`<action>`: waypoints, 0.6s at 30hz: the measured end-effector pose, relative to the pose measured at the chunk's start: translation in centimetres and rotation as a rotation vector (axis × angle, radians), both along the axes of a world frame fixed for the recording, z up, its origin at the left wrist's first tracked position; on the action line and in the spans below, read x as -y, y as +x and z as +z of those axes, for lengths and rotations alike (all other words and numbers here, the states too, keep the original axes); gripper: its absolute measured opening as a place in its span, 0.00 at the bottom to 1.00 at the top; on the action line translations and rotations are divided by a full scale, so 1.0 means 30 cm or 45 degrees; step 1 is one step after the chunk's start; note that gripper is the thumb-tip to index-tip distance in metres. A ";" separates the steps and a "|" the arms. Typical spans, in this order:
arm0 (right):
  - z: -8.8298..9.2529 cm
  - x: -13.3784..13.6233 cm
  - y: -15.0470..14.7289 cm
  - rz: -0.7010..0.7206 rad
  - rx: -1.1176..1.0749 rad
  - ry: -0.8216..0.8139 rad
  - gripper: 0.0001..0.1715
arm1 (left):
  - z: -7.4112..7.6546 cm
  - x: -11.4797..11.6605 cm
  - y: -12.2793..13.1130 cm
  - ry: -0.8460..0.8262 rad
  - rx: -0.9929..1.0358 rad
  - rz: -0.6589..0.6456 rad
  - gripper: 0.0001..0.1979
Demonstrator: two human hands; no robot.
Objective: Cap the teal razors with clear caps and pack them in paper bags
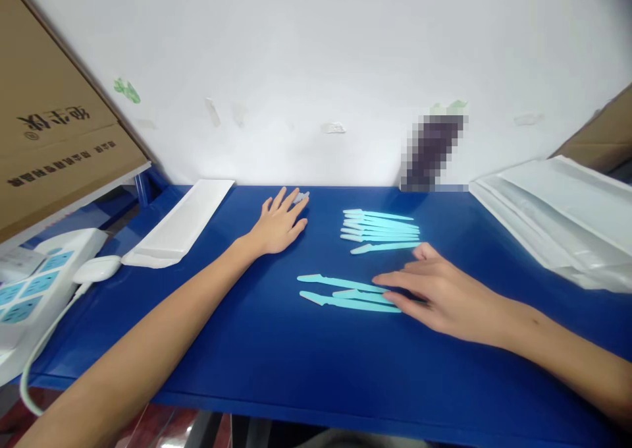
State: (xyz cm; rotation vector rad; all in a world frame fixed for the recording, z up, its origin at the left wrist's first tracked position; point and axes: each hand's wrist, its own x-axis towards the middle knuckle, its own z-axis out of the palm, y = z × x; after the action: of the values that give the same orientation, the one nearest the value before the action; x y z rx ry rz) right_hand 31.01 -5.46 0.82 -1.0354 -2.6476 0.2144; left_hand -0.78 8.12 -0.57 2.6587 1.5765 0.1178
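Observation:
My left hand [282,225] lies flat on the blue table with its fingers spread. A small grey piece [301,197] sticks out beside its fingertips, partly covered. In front of my right hand [434,290], a few light-blue eyebrow razors [345,282] lie fanned out, blades pointing left. The thumb and index finger of that hand close on their handle ends, which are partly hidden. Farther back, a row of several more eyebrow razors [380,227] lies side by side, the nearest one slightly apart.
A long white box [180,224] lies at the back left. Beyond it stand a white power strip [29,290] with a plugged-in charger [97,270] and a cardboard box [59,105]. White plastic bags [557,217] are stacked at right. A white wall [296,59] borders the back.

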 end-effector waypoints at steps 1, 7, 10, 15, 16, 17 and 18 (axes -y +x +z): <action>-0.004 0.003 0.000 0.010 0.014 -0.021 0.19 | 0.003 0.003 0.003 0.006 -0.015 -0.024 0.31; 0.001 -0.010 0.021 0.101 0.059 -0.168 0.22 | 0.001 0.003 0.005 0.047 0.083 -0.202 0.27; 0.011 -0.029 0.037 0.076 0.015 -0.167 0.21 | -0.009 -0.001 -0.002 0.105 0.223 -0.294 0.23; 0.012 -0.059 0.068 0.042 -0.030 -0.067 0.18 | -0.027 0.001 -0.006 0.246 0.440 -0.377 0.19; 0.010 -0.063 0.072 0.043 -0.007 -0.033 0.18 | -0.028 0.002 -0.006 0.280 0.440 -0.348 0.19; 0.007 -0.066 0.076 0.046 0.011 0.001 0.19 | -0.028 0.003 -0.005 0.293 0.420 -0.321 0.19; 0.004 -0.069 0.078 0.050 0.022 0.032 0.19 | -0.027 0.003 -0.004 0.283 0.385 -0.300 0.20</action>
State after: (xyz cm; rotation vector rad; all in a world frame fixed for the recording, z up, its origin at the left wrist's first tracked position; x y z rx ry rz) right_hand 33.35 -3.38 0.95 -0.9827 -2.6808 0.1812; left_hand -0.89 8.03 -1.38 2.7941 1.2136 0.6846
